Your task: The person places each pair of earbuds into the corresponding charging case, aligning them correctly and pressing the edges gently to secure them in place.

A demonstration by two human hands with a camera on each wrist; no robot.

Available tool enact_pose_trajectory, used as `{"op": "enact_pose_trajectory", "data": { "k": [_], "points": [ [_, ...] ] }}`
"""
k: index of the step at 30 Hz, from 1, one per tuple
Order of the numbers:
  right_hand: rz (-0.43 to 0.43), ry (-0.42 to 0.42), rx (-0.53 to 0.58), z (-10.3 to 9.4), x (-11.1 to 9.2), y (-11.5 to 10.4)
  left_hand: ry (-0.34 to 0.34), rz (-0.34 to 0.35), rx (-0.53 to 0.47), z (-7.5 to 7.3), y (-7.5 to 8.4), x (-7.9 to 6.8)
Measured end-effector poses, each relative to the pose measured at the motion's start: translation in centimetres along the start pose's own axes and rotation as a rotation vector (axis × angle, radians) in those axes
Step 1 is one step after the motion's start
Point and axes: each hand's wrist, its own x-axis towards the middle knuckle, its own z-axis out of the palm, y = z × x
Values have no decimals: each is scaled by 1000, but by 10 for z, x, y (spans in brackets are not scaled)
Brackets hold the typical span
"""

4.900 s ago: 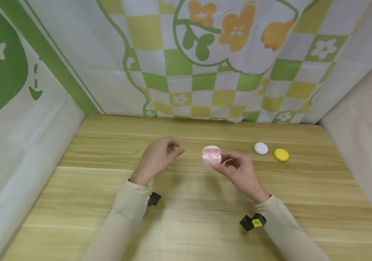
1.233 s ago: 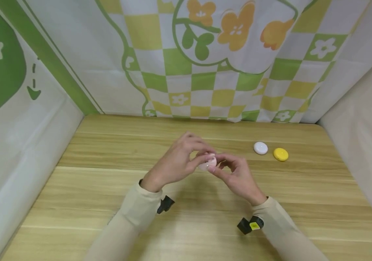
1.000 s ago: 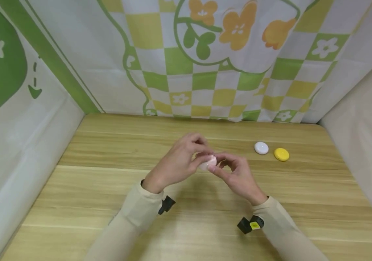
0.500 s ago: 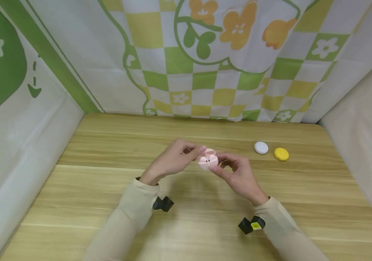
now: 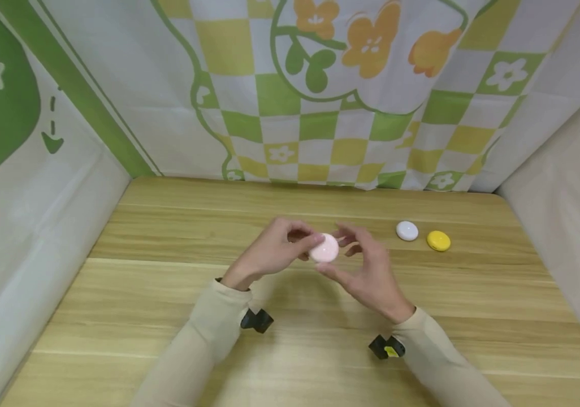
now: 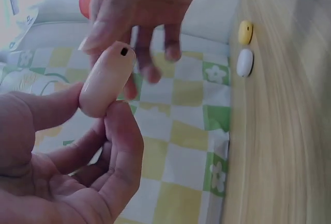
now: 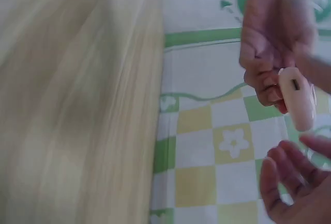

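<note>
A pink earbud case (image 5: pixel 327 250), round and closed, is held up above the wooden table. My left hand (image 5: pixel 272 251) pinches its left edge between thumb and fingers. In the left wrist view the case (image 6: pixel 106 81) stands edge-on, a small dark port slot at one end. My right hand (image 5: pixel 373 277) is spread around the case's right side, its fingers loosely bent. The right wrist view has a gap between the right hand (image 7: pixel 300 188) and the case (image 7: pixel 299 102). Whatever lies inside the case is hidden.
A white round case (image 5: pixel 407 230) and a yellow round case (image 5: pixel 438 241) lie side by side on the wooden table (image 5: pixel 295 350), right of the hands. Behind the table hangs a checkered cloth (image 5: pixel 315 127). Pale fabric walls (image 5: pixel 570 186) flank it.
The pink case stood with its lid up half a second ago and is now closed. My right hand has let go and opened around it, while the left has taken hold.
</note>
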Motion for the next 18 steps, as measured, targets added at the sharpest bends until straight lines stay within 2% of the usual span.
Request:
{"op": "enact_pose_trajectory", "data": {
  "k": [3,4,6,8,11,14,16,18],
  "points": [
    [-206,19,-169,3,1,3,-24,-47,-11,0,-1,-1],
    [-236,14,-198,3,2,5,-28,-66,-2,0,-2,-1],
    [-239,-13,-245,3,4,8,-19,-101,63,-1,-4,-3],
    [-155,-72,-254,1,8,18,18,-130,165,-3,-7,-4],
    [92,-169,-276,-8,22,44,81,-168,327,-10,-14,-7],
    [328,-212,-348,-21,40,80,129,-211,429,-20,-25,-9],
    [413,-227,-426,-31,49,101,165,-232,477,-26,-34,-9],
    [434,-243,-500,-39,55,116,202,-238,530,-32,-42,-8]
  ]
}}
